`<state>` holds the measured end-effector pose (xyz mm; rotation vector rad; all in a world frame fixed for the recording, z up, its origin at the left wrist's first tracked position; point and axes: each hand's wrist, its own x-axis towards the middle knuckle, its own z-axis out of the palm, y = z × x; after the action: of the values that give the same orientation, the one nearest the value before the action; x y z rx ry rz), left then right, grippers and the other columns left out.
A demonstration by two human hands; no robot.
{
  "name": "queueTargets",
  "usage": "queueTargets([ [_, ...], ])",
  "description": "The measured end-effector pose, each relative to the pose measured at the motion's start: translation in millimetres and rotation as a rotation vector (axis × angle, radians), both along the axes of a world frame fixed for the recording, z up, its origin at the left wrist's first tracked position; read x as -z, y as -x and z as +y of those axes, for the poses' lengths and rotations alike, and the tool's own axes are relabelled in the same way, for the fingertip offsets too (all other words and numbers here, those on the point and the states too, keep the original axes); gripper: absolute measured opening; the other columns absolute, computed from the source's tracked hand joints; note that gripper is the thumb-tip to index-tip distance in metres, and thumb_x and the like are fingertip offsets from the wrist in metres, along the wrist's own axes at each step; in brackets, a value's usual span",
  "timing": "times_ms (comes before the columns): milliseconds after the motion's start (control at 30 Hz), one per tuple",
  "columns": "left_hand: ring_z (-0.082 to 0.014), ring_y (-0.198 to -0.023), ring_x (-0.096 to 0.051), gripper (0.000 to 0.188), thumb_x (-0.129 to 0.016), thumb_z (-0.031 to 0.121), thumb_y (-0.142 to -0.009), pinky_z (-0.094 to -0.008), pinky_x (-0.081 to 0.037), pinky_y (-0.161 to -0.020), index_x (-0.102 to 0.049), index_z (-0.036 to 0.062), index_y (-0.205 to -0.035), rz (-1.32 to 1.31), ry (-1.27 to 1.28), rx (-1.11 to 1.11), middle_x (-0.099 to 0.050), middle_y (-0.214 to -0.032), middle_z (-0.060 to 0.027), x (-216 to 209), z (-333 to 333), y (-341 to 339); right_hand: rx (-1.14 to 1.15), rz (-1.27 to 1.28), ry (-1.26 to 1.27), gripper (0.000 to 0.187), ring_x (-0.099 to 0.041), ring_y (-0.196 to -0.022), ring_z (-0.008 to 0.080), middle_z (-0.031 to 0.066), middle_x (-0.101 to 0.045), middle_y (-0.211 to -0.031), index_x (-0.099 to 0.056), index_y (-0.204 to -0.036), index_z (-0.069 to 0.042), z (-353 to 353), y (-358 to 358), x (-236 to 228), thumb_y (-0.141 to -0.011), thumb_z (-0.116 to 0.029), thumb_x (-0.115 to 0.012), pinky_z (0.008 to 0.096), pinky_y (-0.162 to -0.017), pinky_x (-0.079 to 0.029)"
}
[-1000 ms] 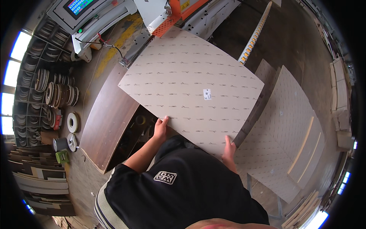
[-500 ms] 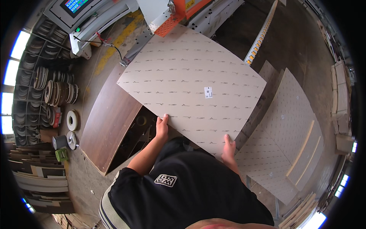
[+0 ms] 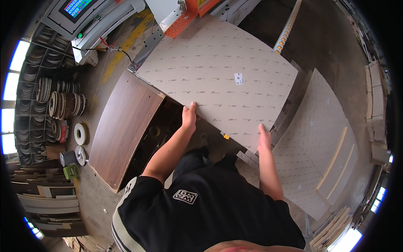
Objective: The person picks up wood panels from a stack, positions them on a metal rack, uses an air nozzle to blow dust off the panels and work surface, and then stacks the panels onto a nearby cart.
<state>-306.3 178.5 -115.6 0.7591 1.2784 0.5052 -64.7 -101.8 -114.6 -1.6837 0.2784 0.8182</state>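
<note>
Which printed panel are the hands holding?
The panel at the orange plate, in left hand and right hand; no hand holds the printed panels at right.

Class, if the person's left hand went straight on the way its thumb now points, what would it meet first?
The flat beige four-sided printed panel, whose near edge the left hand grasps, thumb on top. Its surface seems to fill the line ahead; depth beneath it is unclear.

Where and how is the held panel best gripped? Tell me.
Probably the near edge of the panel, coming from the near side, hands well apart: it is broad and flat, with that edge exposed. The left hand and right hand hold it there, thumbs on top.
</note>
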Motion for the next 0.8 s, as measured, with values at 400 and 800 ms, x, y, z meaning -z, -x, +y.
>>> queueTargets([
  [400,-0.0155,-0.082,-0.068,0.033,-0.056,0.026,-0.106,-0.0297,-0.054,-0.072,-0.059,0.0026,-0.130,-0.139,-0.056,0.746,-0.071,-0.100,-0.0082,-86,-55,-23,0.110,0.028,-0.325,0.044,-0.062,-0.104,0.0124,0.0014,-0.067,-0.119,-0.065,-0.125,-0.008,-18,-46,10,-0.101,-0.044,-0.060,0.0319,-0.082,-0.049],
  [800,-0.0175,-0.087,-0.067,0.030,-0.056,0.029,-0.105,-0.0322,-0.055,-0.077,-0.062,0.0031,-0.120,0.168,0.322,1.500,-0.070,-0.098,-0.0079,104,-332,-202,-0.132,0.033,0.367,0.040,-0.072,-0.068,0.0199,0.0108,-0.076,-0.080,-0.075,-0.091,-0.001,-395,109,109,-0.098,-0.036,-0.058,0.0343,-0.068,-0.056],
])
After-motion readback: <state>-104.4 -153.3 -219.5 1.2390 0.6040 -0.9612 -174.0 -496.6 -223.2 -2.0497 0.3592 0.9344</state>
